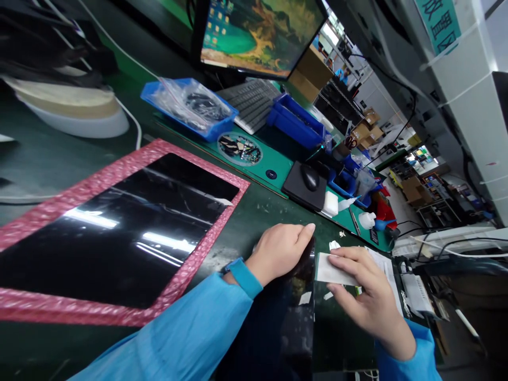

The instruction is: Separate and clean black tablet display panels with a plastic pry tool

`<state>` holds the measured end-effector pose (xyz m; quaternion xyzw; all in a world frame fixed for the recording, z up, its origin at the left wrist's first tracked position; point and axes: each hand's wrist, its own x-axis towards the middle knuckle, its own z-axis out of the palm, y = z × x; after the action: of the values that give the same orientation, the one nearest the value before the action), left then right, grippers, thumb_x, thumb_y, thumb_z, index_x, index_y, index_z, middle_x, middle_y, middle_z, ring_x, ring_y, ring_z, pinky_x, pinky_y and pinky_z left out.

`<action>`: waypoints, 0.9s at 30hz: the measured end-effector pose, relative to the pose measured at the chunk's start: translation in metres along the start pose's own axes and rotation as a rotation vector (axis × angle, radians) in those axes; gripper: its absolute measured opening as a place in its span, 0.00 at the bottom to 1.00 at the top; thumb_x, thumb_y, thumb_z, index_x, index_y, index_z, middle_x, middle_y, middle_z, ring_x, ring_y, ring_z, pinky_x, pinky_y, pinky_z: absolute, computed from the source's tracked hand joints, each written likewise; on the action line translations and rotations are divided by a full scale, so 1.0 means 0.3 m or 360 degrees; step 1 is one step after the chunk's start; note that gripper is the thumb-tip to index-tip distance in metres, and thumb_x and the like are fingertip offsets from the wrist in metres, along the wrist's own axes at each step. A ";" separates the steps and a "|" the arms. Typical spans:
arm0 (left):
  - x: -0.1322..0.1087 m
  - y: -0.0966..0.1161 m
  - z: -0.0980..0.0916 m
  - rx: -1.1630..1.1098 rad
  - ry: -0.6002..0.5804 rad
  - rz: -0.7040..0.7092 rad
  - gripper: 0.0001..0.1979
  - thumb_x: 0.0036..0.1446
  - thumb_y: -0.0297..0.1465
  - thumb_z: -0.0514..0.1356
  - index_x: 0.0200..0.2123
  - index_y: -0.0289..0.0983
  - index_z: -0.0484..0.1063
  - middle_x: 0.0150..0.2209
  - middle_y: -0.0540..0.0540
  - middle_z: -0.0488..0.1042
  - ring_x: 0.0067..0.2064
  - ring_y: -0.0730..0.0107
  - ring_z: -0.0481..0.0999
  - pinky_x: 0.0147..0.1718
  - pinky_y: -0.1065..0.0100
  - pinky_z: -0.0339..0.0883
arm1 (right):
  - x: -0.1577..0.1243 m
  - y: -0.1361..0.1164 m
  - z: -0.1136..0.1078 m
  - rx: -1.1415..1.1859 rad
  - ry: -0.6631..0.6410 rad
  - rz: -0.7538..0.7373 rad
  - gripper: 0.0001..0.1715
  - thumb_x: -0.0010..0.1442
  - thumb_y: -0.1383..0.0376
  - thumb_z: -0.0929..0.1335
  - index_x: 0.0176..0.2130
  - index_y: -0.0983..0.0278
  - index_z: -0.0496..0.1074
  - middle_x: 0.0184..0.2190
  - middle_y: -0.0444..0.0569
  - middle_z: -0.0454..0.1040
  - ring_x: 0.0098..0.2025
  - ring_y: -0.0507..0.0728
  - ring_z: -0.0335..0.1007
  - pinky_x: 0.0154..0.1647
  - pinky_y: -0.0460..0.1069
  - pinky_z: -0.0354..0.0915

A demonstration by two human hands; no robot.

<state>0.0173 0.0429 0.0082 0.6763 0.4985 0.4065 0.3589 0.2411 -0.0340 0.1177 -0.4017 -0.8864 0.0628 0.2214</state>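
Observation:
My left hand (278,253) rests flat, fingers together, on the top edge of a glossy black display panel (273,328), which lies on the green bench mat. My right hand (367,288) pinches a white paper strip (333,270) between thumb and fingers, just right of that panel. A white printed sheet (383,267) lies under and beyond my right hand. Small white scraps (334,245) lie near the fingertips. A second black panel (119,227) lies to the left on pink foam wrap (159,174).
Farther along the bench stand a blue bin of bagged parts (188,108), a keyboard (250,103), a monitor (260,34), a second blue bin (296,121), a mouse on a black pad (305,185), and white bottles (367,219). Cables and electronics (415,288) sit at the right edge.

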 end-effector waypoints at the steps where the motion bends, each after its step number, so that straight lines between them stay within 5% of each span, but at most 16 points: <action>1: 0.001 0.000 0.000 0.0005 -0.0004 -0.0002 0.33 0.87 0.45 0.53 0.23 0.47 0.71 0.25 0.44 0.82 0.32 0.52 0.81 0.35 0.55 0.56 | -0.001 0.001 0.001 -0.0006 0.0011 -0.0001 0.29 0.79 0.63 0.77 0.73 0.45 0.81 0.60 0.54 0.89 0.58 0.68 0.89 0.58 0.64 0.89; 27: 0.004 -0.012 0.008 -0.0029 0.0022 0.0024 0.33 0.86 0.45 0.53 0.22 0.49 0.66 0.23 0.45 0.77 0.29 0.52 0.76 0.34 0.53 0.52 | -0.025 0.001 0.009 -0.0045 -0.0007 -0.0089 0.32 0.79 0.64 0.77 0.75 0.43 0.79 0.59 0.55 0.90 0.56 0.70 0.89 0.54 0.67 0.90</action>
<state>0.0183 0.0447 0.0043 0.6740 0.4921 0.4184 0.3585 0.2445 -0.0392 0.1128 -0.3797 -0.8986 0.0448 0.2152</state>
